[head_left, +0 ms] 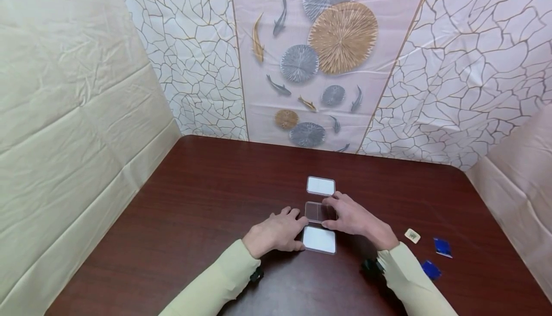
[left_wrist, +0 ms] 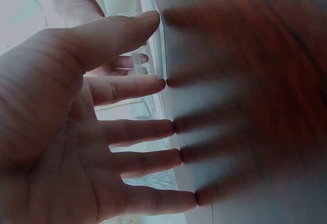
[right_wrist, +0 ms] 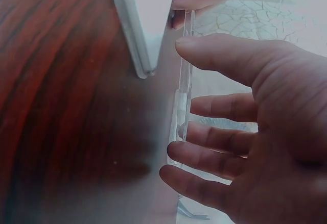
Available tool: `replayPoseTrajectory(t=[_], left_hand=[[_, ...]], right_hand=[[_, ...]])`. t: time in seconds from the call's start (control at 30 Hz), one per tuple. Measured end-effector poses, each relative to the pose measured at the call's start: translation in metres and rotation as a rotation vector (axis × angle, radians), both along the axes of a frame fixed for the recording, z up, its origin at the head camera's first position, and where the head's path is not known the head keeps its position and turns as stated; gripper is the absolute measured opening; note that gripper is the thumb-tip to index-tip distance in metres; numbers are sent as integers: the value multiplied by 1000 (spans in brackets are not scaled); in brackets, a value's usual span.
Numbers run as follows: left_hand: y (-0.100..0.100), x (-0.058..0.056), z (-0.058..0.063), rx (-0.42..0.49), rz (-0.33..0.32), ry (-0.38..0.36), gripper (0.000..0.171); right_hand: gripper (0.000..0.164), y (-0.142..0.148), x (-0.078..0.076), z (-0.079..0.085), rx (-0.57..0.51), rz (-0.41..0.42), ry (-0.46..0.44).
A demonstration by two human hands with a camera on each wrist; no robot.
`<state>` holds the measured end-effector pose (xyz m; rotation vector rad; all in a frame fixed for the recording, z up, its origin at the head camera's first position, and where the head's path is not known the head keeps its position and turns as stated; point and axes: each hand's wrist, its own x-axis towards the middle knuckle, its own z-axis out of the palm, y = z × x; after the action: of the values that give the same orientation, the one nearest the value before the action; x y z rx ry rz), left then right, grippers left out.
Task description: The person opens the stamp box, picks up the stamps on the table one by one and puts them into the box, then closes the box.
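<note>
Three flat rectangular pieces lie in a column on the dark wood table. The far one is a white-filled clear case (head_left: 321, 186) and the near one another white-filled case (head_left: 319, 240). Between them is a clear plastic lid (head_left: 313, 212), see-through with a line across its middle. My right hand (head_left: 351, 214) grips this lid at its right part, thumb on the near edge and fingers on the far side. My left hand (head_left: 278, 230) rests its fairly straight fingertips on the table, thumb at the near case's left edge; its index fingertip is close to the lid.
Right of my right forearm lie a small cream-coloured square piece (head_left: 412, 235) and two blue wrappers, one farther (head_left: 442, 247) and one partly behind the sleeve (head_left: 431, 269). A patterned cloth (head_left: 207, 67) hangs behind the table (head_left: 207, 182).
</note>
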<state>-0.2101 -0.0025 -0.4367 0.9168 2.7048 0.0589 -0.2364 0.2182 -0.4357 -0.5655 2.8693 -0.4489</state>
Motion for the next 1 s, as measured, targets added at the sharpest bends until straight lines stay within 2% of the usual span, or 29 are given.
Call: replayPoseTrajectory(t=[0.57,1.0], left_hand=[[1,0,0,2,-3,5,50],[1,0,1,-8,-6,14,49]], right_hand=[[53,-2,0,-6,35,-31,-30],[50,-2,0,-5,25,-21,-32]])
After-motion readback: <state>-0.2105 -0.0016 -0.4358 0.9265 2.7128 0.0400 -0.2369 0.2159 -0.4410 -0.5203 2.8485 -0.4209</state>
